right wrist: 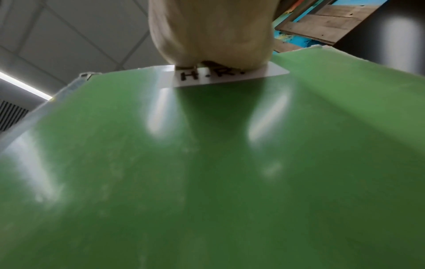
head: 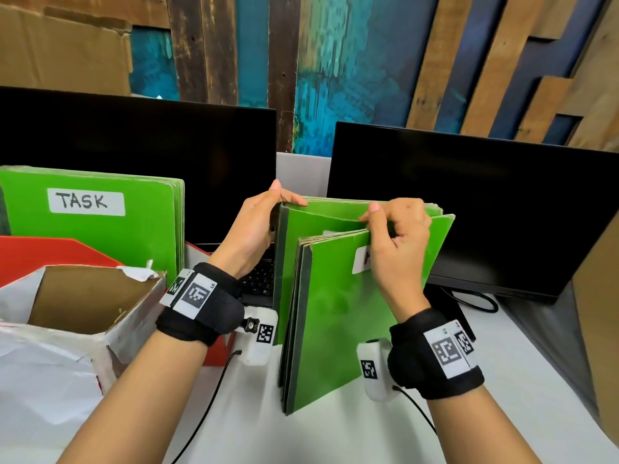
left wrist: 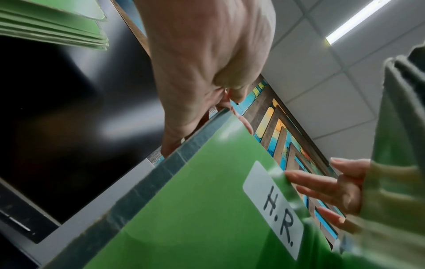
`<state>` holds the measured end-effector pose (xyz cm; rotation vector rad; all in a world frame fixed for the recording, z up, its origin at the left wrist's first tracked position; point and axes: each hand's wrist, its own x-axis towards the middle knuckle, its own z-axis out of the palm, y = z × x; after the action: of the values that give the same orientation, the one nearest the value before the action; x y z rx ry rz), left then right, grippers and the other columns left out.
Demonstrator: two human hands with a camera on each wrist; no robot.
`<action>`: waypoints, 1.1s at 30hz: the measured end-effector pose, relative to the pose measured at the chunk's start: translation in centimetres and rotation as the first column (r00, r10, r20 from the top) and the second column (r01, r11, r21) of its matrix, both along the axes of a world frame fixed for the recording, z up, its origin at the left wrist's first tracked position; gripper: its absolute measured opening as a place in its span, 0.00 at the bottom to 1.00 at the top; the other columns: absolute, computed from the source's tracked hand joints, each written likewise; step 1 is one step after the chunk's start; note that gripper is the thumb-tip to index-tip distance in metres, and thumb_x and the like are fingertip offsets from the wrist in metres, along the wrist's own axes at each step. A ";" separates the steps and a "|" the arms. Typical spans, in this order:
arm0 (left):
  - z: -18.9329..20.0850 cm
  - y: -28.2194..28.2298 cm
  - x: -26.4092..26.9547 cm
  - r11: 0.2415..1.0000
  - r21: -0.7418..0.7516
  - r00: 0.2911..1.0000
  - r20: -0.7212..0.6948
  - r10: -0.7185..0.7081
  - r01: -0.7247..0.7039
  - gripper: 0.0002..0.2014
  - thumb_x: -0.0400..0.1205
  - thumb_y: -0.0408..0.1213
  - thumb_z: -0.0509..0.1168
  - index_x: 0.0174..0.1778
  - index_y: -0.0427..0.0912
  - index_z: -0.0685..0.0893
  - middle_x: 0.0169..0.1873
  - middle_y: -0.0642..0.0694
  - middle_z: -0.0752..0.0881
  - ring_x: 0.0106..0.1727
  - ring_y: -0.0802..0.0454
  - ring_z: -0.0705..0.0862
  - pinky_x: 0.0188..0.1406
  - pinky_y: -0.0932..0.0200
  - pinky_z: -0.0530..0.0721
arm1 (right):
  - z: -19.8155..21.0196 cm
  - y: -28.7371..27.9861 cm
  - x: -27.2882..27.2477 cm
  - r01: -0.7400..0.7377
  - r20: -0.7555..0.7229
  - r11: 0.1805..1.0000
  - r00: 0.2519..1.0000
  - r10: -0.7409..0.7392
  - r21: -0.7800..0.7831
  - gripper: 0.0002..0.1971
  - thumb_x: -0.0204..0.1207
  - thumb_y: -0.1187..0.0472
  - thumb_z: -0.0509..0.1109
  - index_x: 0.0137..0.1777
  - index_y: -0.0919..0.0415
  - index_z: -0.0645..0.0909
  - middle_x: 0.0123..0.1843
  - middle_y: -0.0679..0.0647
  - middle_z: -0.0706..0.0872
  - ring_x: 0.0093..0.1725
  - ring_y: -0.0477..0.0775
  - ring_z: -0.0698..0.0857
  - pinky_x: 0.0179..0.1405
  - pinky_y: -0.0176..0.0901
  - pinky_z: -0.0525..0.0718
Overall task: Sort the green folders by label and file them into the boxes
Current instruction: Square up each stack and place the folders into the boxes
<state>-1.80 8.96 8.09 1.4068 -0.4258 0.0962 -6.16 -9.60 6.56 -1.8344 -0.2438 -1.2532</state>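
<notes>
A batch of green folders (head: 335, 313) stands upright on the white table, spines to the left. My left hand (head: 268, 212) pinches the top spine corner of the rear folder (head: 321, 219). My right hand (head: 392, 229) curls its fingers over the top edge of the front bunch and tilts it away from the rear one. The front cover's white label (right wrist: 218, 76) reads "H.R." under my right hand (right wrist: 211, 32). In the left wrist view the rear folder's label (left wrist: 273, 209) also reads "H.R.", below my left hand (left wrist: 207, 63).
At the left, several green folders with a "TASK" label (head: 86, 201) stand in a red box (head: 50, 256). A torn white-wrapped cardboard box (head: 43, 363) sits open in front of it. Two dark monitors (head: 134, 162) (head: 485, 212) and a keyboard (head: 261, 283) stand behind.
</notes>
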 end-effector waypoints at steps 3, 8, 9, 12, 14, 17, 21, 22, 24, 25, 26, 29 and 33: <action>-0.2 0.1 0.1 0.999 0.036 0.999 0.028 0.026 -0.027 0.24 0.89 0.50 0.47 0.49 0.44 0.87 0.45 0.44 0.90 0.46 0.50 0.87 0.44 0.54 0.82 | -0.1 0.2 -0.3 0.000 0.019 0.999 1.000 0.000 -0.034 0.13 0.79 0.53 0.65 0.34 0.56 0.77 0.34 0.52 0.74 0.44 0.52 0.73 0.54 0.34 0.64; -0.7 -0.1 0.0 0.984 0.167 0.993 0.115 0.042 -0.061 0.19 0.88 0.44 0.54 0.49 0.36 0.88 0.42 0.45 0.89 0.42 0.56 0.86 0.36 0.70 0.82 | 0.1 -0.1 -0.1 -0.010 0.073 1.000 0.997 0.012 -0.030 0.19 0.77 0.59 0.68 0.26 0.63 0.70 0.36 0.51 0.78 0.46 0.52 0.74 0.56 0.51 0.68; -0.8 -0.2 0.0 0.983 0.173 0.991 0.132 0.036 -0.059 0.18 0.87 0.44 0.56 0.48 0.36 0.88 0.42 0.44 0.89 0.42 0.56 0.86 0.37 0.70 0.82 | 0.2 -0.2 0.0 -0.009 0.077 0.999 0.997 0.011 -0.035 0.19 0.76 0.59 0.68 0.26 0.63 0.70 0.38 0.49 0.80 0.47 0.51 0.74 0.57 0.54 0.69; -1.1 -0.1 -0.3 0.992 0.126 0.986 0.157 -0.050 0.031 0.20 0.84 0.50 0.59 0.49 0.37 0.88 0.45 0.41 0.89 0.45 0.51 0.86 0.42 0.63 0.85 | 0.2 -0.3 0.2 -0.022 0.079 0.998 0.997 0.026 -0.056 0.19 0.76 0.60 0.69 0.25 0.63 0.70 0.41 0.47 0.85 0.50 0.48 0.76 0.59 0.65 0.72; -1.0 0.0 -0.5 0.994 0.080 0.985 0.152 -0.085 0.074 0.19 0.83 0.48 0.61 0.50 0.36 0.88 0.46 0.39 0.89 0.46 0.50 0.86 0.43 0.61 0.85 | 0.2 -0.3 0.5 -0.029 0.073 0.998 0.997 0.033 -0.056 0.19 0.76 0.61 0.69 0.25 0.64 0.70 0.42 0.46 0.87 0.52 0.47 0.77 0.60 0.65 0.71; -0.8 0.0 -0.5 0.996 0.088 0.989 0.149 0.017 -0.030 0.12 0.82 0.39 0.65 0.48 0.32 0.88 0.43 0.36 0.87 0.43 0.47 0.84 0.38 0.62 0.85 | 0.1 -0.3 0.5 -0.029 0.103 0.998 0.994 0.034 -0.051 0.18 0.75 0.62 0.68 0.25 0.65 0.70 0.42 0.45 0.86 0.53 0.50 0.78 0.61 0.63 0.71; -0.3 0.1 0.4 0.990 0.085 0.991 0.081 0.107 -0.113 0.11 0.83 0.36 0.64 0.44 0.32 0.87 0.42 0.35 0.86 0.44 0.42 0.86 0.43 0.50 0.86 | -0.1 -0.3 0.1 -0.041 0.147 0.999 0.988 0.041 -0.005 0.17 0.73 0.63 0.66 0.24 0.65 0.68 0.44 0.41 0.87 0.54 0.51 0.78 0.62 0.64 0.71; -0.2 0.0 0.5 0.991 0.069 0.993 0.043 0.108 -0.111 0.10 0.83 0.35 0.63 0.43 0.34 0.87 0.41 0.36 0.86 0.44 0.43 0.86 0.42 0.51 0.86 | -0.1 -0.2 0.0 -0.030 0.136 1.000 0.990 0.029 0.003 0.17 0.73 0.62 0.65 0.25 0.68 0.71 0.46 0.36 0.87 0.56 0.50 0.79 0.65 0.62 0.70; 0.0 -0.3 0.6 0.997 0.022 0.996 -0.039 0.077 -0.076 0.11 0.83 0.35 0.62 0.39 0.41 0.88 0.40 0.39 0.85 0.43 0.45 0.84 0.42 0.52 0.83 | -0.1 0.0 -0.2 -0.008 0.086 1.000 0.996 0.007 0.009 0.16 0.74 0.59 0.63 0.31 0.69 0.81 0.50 0.26 0.84 0.62 0.48 0.78 0.70 0.48 0.66; 0.0 -0.5 0.6 0.999 -0.012 0.995 -0.084 0.045 -0.046 0.13 0.82 0.35 0.61 0.35 0.44 0.88 0.41 0.40 0.84 0.44 0.44 0.83 0.43 0.52 0.82 | -0.1 0.0 -0.2 -0.005 0.064 1.000 0.998 0.004 0.007 0.14 0.75 0.58 0.62 0.36 0.66 0.86 0.52 0.25 0.82 0.65 0.48 0.77 0.70 0.39 0.63; 0.0 -0.6 0.6 0.999 -0.043 0.992 -0.123 0.012 -0.017 0.15 0.82 0.36 0.61 0.32 0.45 0.89 0.42 0.39 0.83 0.45 0.42 0.82 0.43 0.51 0.82 | 0.0 0.1 -0.2 -0.009 0.046 1.000 0.999 0.009 -0.002 0.13 0.75 0.58 0.62 0.42 0.60 0.89 0.53 0.26 0.80 0.68 0.47 0.76 0.69 0.34 0.61; -0.2 -0.7 0.7 0.996 -0.079 0.980 -0.191 -0.053 0.039 0.16 0.82 0.38 0.58 0.33 0.46 0.88 0.46 0.38 0.83 0.49 0.40 0.80 0.45 0.50 0.82 | 0.2 0.1 0.0 -0.021 0.021 0.997 1.000 0.022 -0.072 0.15 0.76 0.58 0.60 0.49 0.54 0.90 0.52 0.14 0.77 0.66 0.24 0.68 0.69 0.38 0.59; -0.2 -0.7 1.0 0.997 -0.060 0.970 -0.234 -0.058 0.046 0.11 0.80 0.40 0.58 0.44 0.42 0.85 0.51 0.37 0.81 0.51 0.40 0.81 0.50 0.48 0.82 | 0.2 -0.1 0.2 -0.003 0.014 0.995 1.000 0.005 -0.097 0.15 0.77 0.60 0.61 0.44 0.58 0.91 0.42 0.22 0.78 0.60 0.18 0.70 0.67 0.40 0.60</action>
<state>-0.78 8.29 7.85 1.3342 -0.2606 -0.1012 -5.97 -9.69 6.75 -1.9073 -0.3210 -1.2710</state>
